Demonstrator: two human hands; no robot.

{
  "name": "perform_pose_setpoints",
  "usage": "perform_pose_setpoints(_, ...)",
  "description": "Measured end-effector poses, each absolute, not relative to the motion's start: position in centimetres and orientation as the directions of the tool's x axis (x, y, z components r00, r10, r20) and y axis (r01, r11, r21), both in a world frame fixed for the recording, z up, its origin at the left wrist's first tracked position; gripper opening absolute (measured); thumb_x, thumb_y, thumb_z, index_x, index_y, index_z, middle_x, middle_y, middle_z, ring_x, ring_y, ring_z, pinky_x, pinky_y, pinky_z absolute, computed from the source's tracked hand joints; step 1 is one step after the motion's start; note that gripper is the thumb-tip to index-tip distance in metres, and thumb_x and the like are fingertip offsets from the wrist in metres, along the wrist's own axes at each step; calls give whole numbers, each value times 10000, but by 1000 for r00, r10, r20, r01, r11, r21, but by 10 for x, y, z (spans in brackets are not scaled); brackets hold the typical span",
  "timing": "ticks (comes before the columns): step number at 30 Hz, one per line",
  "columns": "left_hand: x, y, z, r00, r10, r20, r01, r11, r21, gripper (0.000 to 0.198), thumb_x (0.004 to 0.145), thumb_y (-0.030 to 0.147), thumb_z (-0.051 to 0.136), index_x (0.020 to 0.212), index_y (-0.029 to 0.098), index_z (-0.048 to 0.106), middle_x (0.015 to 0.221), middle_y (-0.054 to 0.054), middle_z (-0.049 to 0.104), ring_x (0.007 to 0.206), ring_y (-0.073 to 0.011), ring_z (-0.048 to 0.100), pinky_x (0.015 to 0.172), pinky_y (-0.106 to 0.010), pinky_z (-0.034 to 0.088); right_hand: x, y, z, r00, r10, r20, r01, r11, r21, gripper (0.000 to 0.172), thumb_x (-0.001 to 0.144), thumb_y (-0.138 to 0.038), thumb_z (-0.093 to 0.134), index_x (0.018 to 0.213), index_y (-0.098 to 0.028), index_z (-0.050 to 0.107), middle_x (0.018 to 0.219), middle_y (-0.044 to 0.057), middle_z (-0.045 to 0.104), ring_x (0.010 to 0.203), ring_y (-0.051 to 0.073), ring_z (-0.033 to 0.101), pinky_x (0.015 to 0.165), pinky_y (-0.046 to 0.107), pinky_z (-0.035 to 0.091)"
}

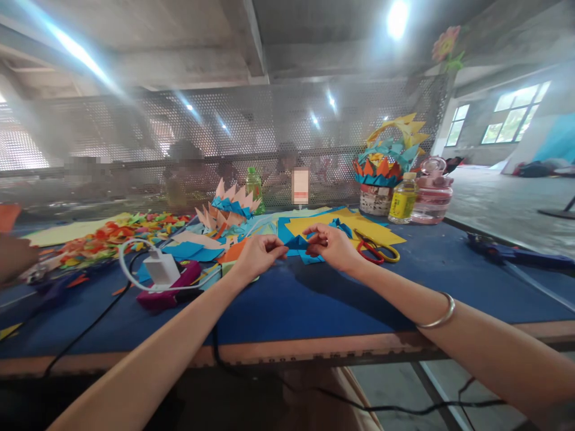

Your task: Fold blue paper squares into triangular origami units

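Between my two hands is a small piece of folded blue paper (297, 242), held just above the blue tabletop (287, 311). My left hand (263, 254) pinches its left end between thumb and forefinger. On its right end my right hand (330, 245) closes with bent fingers; a silver bangle sits on that forearm. Behind the hands lie yellow sheets (372, 224) and blue sheets of paper. Scissors (380, 248) with red and yellow handles rest right of my right hand. More folded blue paper (341, 227) lies just past my right fingers.
Left stands a purple power strip (168, 293) with a white plug (162, 269) and cables. Folded paper strips (126, 239) are heaped behind it. A paper basket (380, 197), bottles (403, 200) and a glue gun (516, 254) are on the right. Another person's hand (15, 260) shows far left.
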State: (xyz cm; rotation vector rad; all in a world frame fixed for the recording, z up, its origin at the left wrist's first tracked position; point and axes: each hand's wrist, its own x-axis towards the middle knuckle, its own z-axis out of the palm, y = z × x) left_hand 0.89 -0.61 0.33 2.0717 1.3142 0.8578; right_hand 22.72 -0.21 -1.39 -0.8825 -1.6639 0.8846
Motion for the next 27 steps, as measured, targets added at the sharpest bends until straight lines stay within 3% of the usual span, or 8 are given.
perform_pose_setpoints(4, 16, -10, 7, 372, 889, 267, 510, -436, 742, 224, 953, 304, 650, 1107, 142, 639, 1091, -66, 666, 941, -205, 666, 818, -398, 575, 227, -6, -12, -224, 867, 446, 177, 486, -856, 317, 694, -22, 630, 961, -192, 639, 710, -11, 711, 626, 148, 713, 610, 260, 591)
perform_pose_setpoints(7, 20, -13, 6, 401, 882, 247, 473, -430, 769, 223, 955, 304, 649, 1106, 140, 639, 1055, -58, 672, 889, -191, 672, 788, -381, 580, 225, -11, -9, -235, 855, 463, 213, 510, -833, 301, 691, -32, 637, 948, -189, 652, 717, -3, 725, 637, 152, 710, 631, 263, 571)
perform_pose_setpoints(17, 15, -12, 7, 332, 914, 234, 448, -371, 813, 261, 963, 325, 634, 1151, 146, 627, 1127, -73, 657, 951, -213, 665, 815, -402, 577, 223, -17, -6, -265, 846, 462, 298, 528, -795, 311, 714, -37, 624, 990, -179, 645, 688, -11, 711, 657, 155, 691, 669, 268, 533)
perform_pose_setpoints(23, 15, -12, 3, 321, 927, 193, 480, -335, 810, 255, 972, 330, 622, 1147, 144, 624, 1087, -68, 663, 884, -189, 671, 759, -365, 586, 218, -23, -4, -304, 836, 457, 303, 540, -786, 209, 806, -174, 655, 1015, -170, 642, 816, 34, 711, 761, 170, 678, 711, 282, 523)
perform_pose_setpoints(27, 18, -18, 2, 345, 930, 129, 520, -304, 798, 225, 970, 318, 626, 1106, 138, 628, 1003, -47, 669, 804, -163, 665, 710, -332, 582, 222, -22, -5, -357, 849, 389, 315, 501, -806, 203, 816, -184, 656, 1017, -158, 636, 778, 20, 706, 718, 153, 665, 718, 277, 504)
